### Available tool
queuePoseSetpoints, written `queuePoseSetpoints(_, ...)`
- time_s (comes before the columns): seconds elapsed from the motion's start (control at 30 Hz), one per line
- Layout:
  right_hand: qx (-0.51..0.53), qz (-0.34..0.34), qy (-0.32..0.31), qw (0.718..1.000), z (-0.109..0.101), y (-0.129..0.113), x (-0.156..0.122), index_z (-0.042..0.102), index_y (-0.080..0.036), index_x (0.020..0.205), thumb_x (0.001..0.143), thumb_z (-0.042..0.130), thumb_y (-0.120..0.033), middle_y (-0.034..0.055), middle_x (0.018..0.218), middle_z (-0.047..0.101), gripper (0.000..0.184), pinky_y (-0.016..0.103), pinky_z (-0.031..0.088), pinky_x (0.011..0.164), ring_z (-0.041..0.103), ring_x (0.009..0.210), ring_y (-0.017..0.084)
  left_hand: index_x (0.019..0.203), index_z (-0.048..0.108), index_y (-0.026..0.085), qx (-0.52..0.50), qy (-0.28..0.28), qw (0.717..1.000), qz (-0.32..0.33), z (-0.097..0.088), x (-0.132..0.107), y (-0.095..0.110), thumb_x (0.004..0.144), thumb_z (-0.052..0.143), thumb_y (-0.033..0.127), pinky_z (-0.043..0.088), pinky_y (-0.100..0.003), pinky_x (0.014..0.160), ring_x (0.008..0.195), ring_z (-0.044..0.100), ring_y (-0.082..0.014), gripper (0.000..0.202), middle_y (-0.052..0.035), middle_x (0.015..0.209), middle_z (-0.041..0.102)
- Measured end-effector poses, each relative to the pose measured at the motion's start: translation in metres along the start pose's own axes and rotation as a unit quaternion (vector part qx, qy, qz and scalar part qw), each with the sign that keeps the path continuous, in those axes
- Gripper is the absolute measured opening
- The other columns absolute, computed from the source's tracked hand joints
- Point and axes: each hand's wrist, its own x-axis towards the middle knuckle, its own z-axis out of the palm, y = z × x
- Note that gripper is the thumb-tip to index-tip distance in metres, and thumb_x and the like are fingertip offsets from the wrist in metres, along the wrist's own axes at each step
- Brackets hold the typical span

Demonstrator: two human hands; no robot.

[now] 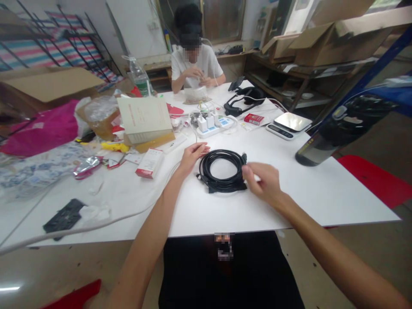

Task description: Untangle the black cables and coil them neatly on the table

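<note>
A black cable (206, 165), wound into a round coil, lies flat on the white table in front of me. One connector end (244, 157) sticks up at its upper right, and another plug (198, 176) shows at its left side. My left hand (194, 157) rests at the coil's upper left, fingers stretched out and holding nothing. At the right edge of the coil, my right hand (264, 181) has its fingers curled in, with thumb and fingertips pinched against the cable. Its palm side is partly hidden.
Beyond the coil stands a power strip (215, 127) with white chargers. A kitchen scale (289, 125) and a dark bottle (317, 146) are to the right. Red-white boxes (150, 163), bags and a grey cord (128, 217) lie left. A person (196, 64) sits opposite, hands raised.
</note>
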Motion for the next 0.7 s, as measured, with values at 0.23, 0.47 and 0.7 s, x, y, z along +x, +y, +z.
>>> queuePoseSetpoints(0.23,0.043,-0.016,-0.264,0.963,0.05,-0.123,-0.178,0.059,-0.018,0.082,0.108,0.049,-0.022,0.0005,0.072,0.06,0.028,0.032,0.037,0.067,0.052,0.065,0.013,0.119,0.081,0.014,0.098,-0.05,0.993,0.05,0.0,-0.001,-0.005,0.086,0.086,0.059,0.055,-0.043,0.108,0.111,0.077,-0.0273,0.056,-0.0153,0.118,0.084)
queuePoseSetpoints(0.47,0.033,0.241,-0.561,0.791,0.078,-0.1,-0.26,0.074,-0.022,0.13,0.108,0.043,-0.023,0.008,0.149,0.068,0.038,0.033,0.056,0.107,0.073,0.124,0.026,0.117,0.082,0.015,0.148,-0.049,0.985,0.08,0.0,-0.001,-0.009,0.087,0.084,0.057,0.056,-0.043,0.106,0.113,0.076,-0.0284,0.051,-0.0154,0.122,0.083)
queuePoseSetpoints(0.7,-0.043,0.34,-0.575,0.743,0.093,-0.087,-0.265,0.064,-0.018,0.15,0.108,0.037,-0.03,0.0208,0.168,0.047,0.051,0.041,0.06,0.105,0.077,0.119,0.031,0.114,0.082,0.015,0.172,-0.043,0.981,0.084,0.003,-0.002,-0.011,0.087,0.083,0.055,0.056,-0.046,0.107,0.113,0.077,-0.03,0.049,-0.0168,0.121,0.083)
